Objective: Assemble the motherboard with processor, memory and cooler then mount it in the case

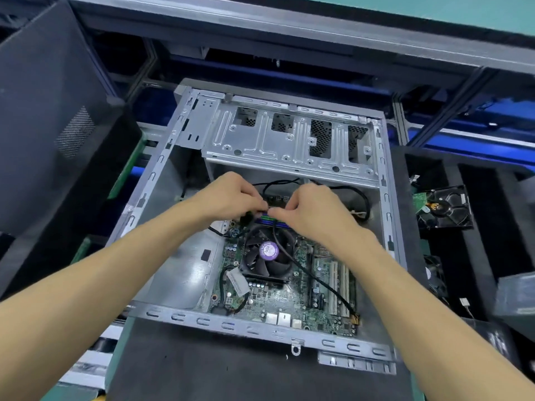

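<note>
Both hands (231, 198) pinching above cooler (267, 254), motherboard (289, 299) in case (260, 325)

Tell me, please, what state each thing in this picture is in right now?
case: lying flat, side open.
motherboard: inside the case.
cooler: seated on the motherboard.
left hand: fingers curled, pinching something small, hidden.
right hand: the same, fingertips meeting the left's.
black cable: draped across the cooler and board.
hard drive: outside the case, loose.

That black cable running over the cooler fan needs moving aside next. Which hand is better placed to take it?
Probably the right hand: the black cable emerges from just beneath it and trails toward the board's right near corner. The left hand sits further left, beyond the cooler fan. Both hands pinch something small by the memory slots.
</note>
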`<state>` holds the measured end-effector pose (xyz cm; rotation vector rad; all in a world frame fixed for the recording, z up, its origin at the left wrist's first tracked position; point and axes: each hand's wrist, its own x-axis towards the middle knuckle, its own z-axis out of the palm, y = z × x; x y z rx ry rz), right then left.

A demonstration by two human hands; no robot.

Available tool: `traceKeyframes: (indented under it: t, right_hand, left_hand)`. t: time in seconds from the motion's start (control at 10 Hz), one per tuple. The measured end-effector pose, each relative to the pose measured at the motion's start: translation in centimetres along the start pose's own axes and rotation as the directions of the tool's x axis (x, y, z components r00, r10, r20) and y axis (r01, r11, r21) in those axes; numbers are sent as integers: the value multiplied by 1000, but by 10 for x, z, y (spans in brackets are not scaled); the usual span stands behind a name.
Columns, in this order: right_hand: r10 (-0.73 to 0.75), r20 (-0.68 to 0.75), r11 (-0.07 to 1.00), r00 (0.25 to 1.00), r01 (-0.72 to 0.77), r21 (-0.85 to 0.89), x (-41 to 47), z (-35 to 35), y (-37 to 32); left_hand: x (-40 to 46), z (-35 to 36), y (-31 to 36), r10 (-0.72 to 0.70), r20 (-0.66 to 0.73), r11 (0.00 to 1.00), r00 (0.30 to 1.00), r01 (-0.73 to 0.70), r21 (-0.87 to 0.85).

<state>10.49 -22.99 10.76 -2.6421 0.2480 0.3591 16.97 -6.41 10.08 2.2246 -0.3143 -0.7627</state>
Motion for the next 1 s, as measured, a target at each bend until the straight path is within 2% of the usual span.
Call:
traceKeyframes:
  t: [0.1, 0.2, 0.3, 0.4, 0.6, 0.7, 0.8, 0.9, 1.0]
  right_hand:
    - [48, 24, 999, 999, -48, -14, 9, 8, 2]
    - [128, -8, 991, 992, -128, -34, 13, 1, 10]
    - [170, -4, 982, 985, -170, -84, 11, 1, 20]
    - [191, 81, 977, 978, -181, -114, 10, 14, 22]
    - [262, 204, 956, 943, -283, 81, 25, 16, 31]
    - [225, 159, 964, 961, -244, 110, 14, 14, 28]
    - [186, 121, 981, 975, -191, 26, -1, 8, 23]
    - [150, 96, 988, 984, -146, -51, -17, 6, 20]
    - [147, 34, 988, 989, -145, -47, -33, 10, 22]
  left_hand:
    - [5, 0, -3, -9, -58, 1000, 998, 10, 13]
    - [11, -2, -7, -29, -137, 994, 990, 43, 102]
    - [16, 1, -10, -56, -138, 987, 989, 76, 145]
    - [21, 10, -11, -99, -81, 984, 992, 110, 139]
    - [27, 15, -6, -122, -40, 985, 992, 125, 115]
    - [21, 19, -3, -57, -21, 981, 998, 60, 184]
    - [14, 20, -2, 3, -44, 962, 999, 9, 273]
    - [6, 18, -3, 26, -63, 965, 998, -9, 263]
    - [-7, 22, -10, 37, -60, 965, 998, -21, 260]
